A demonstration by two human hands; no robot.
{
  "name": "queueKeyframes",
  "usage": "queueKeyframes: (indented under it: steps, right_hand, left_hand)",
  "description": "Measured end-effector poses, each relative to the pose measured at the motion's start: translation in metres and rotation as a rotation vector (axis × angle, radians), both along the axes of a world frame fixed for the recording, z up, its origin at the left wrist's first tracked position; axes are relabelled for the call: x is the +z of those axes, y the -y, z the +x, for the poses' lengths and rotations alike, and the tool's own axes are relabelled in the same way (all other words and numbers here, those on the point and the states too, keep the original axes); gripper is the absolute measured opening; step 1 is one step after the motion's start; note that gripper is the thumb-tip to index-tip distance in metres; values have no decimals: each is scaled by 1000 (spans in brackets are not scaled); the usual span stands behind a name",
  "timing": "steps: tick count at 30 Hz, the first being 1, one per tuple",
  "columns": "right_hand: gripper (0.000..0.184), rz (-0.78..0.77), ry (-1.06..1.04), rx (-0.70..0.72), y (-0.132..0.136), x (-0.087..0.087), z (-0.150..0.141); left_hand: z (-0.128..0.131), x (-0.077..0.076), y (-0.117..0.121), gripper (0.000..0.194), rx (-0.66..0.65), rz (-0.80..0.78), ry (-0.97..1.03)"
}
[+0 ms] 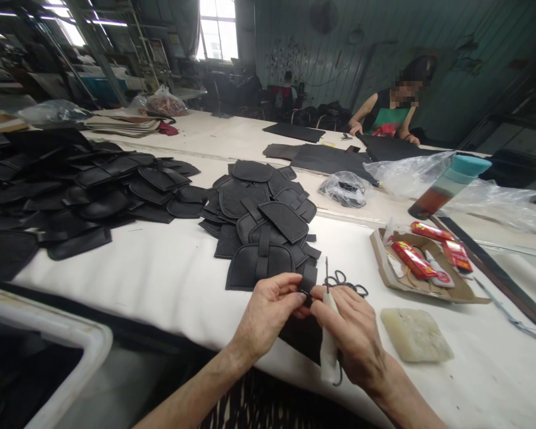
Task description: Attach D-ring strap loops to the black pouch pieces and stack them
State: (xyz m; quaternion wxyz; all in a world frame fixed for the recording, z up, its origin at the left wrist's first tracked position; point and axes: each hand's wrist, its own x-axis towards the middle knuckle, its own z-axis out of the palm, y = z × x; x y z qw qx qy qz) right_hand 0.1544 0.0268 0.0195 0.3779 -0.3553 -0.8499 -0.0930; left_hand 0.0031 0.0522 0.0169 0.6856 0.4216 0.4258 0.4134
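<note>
Work on the black strap point(309, 275) looks unfinished, left hand point(272, 304) pinching it, right hand point(355, 328) clasping a white-handled tool point(328, 345), and black pieces point(245, 199) on the desk point(161, 280) may be done

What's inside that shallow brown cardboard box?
The shallow brown cardboard box holds glossy red oblong packs, a white tube with red markings and bits too small to tell. Whatever lies under the packs is covered.

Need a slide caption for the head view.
Left hand and right hand meet at a black strap, the right holding a white-handled tool, near piled black pieces.
</note>
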Motion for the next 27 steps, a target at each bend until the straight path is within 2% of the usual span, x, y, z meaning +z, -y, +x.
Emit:
queueKeyframes:
  steps: [3, 7, 11, 15, 19, 24, 27]
  right_hand:
    - [15, -109, -165, -48, 5, -14, -2]
    - [14, -340, -552, -203, 9, -29, -8]
    - [13, -596, -755, -282, 8, -19, -13]
    - [14, -766, -788, -248, 7, -6, -12]
    - [14, -759, -743, -240, 8, -7, -13]
    - [13, -713, -696, -301, 7, -8, -17]
    - [15, -710, -691, -313, 4, -6, -13]
  left_hand:
    - [1, -1, 0, 21, 42, -31, -13]
    - [5, 1, 3, 12, 73, -7, -58]
    - [10, 1, 8, 10, 132, 81, -160]
    - [12, -1, 12, 11, 156, 177, -212]
    - [13, -4, 14, 13, 175, 161, -224]
    - [13, -7, 15, 11, 162, 171, -264]
    - [7, -5, 17, 20, 143, 166, -279]
